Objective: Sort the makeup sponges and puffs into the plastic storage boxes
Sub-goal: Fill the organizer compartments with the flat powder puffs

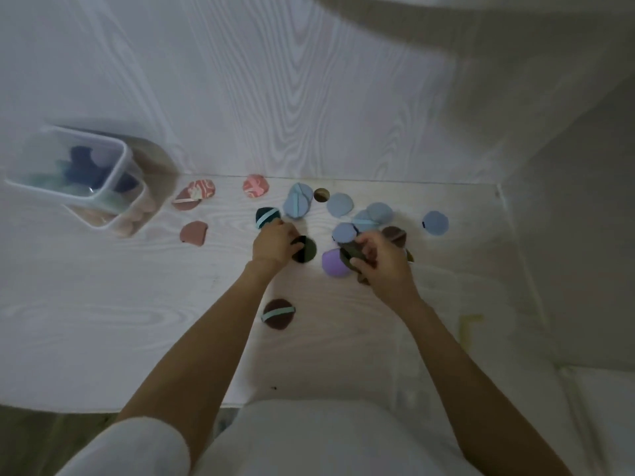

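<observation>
Nearest, a brown puff (277,313) with a pale strap lies untouched. Left hand (273,242) grips a dark green puff (305,249); right hand (379,257) pinches another dark puff (351,254) beside a lilac one (332,263). Clear boxes (74,173) at far left already hold rounded sponges, but many flat, soft blue puffs (339,204) and pink puffs (194,194) wait on the pale wood-grain table (103,321). Roughly halfway, I'd say.

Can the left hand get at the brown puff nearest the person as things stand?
Probably yes. The brown puff lies alone on the table just below the left hand, with nothing over it. But that hand already grips a dark puff, so it may need emptying first.
</observation>
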The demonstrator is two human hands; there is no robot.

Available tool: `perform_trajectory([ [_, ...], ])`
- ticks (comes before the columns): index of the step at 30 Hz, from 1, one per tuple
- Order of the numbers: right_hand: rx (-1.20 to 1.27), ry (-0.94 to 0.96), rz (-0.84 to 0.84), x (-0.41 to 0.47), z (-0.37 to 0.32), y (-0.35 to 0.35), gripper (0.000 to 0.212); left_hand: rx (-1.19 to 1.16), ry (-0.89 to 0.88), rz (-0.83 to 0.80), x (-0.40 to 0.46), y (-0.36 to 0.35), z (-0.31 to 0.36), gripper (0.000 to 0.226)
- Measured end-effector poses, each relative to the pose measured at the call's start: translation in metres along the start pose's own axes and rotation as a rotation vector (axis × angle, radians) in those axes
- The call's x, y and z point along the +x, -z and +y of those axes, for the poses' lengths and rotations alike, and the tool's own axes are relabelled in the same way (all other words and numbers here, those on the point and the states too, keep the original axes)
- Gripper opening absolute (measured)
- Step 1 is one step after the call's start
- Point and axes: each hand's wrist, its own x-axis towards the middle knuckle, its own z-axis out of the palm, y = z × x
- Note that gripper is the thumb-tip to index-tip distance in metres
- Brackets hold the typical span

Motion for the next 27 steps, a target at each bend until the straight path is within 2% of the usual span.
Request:
perform_trajectory([
  [4, -0.011, -0.091, 0.211, -0.034, 0.029, 0.051, 0.016, -0.203, 0.032, 0.054, -0.019, 0.01, 0.012, 0.019],
  [7, 0.023, -0.183, 0.307, -0.061, 0.049, 0.074, 0.016, -0.534, -0.131, 0.158, -0.051, 0.018, 0.056, 0.012],
  [9, 0.049, -0.227, 0.377, -0.074, 0.061, 0.085, 0.016, -0.598, -0.263, 0.15, -0.068, 0.011, 0.096, 0.013],
  [13, 0.137, -0.293, 0.487, -0.089, 0.073, 0.1, 0.015, -0.391, -0.49, 0.033, -0.079, -0.026, 0.165, 0.014],
  [15, 0.162, -0.319, 0.519, -0.093, 0.076, 0.104, 0.014, -0.244, -0.507, -0.035, -0.079, -0.043, 0.18, 0.014],
  [19, 0.184, -0.32, 0.541, -0.098, 0.082, 0.103, 0.013, -0.009, -0.557, -0.05, -0.079, -0.064, 0.179, 0.014],
  [22, 0.187, -0.275, 0.511, -0.098, 0.085, 0.097, 0.016, 0.063, -0.618, -0.023, -0.079, -0.067, 0.174, 0.017],
  [24, 0.11, -0.215, 0.472, -0.096, 0.088, 0.094, 0.017, 0.152, -0.687, -0.015, -0.082, -0.068, 0.175, 0.023],
  [27, -0.042, -0.119, 0.368, -0.09, 0.089, 0.089, 0.016, 0.15, -0.78, 0.028, -0.087, -0.066, 0.171, 0.02],
])
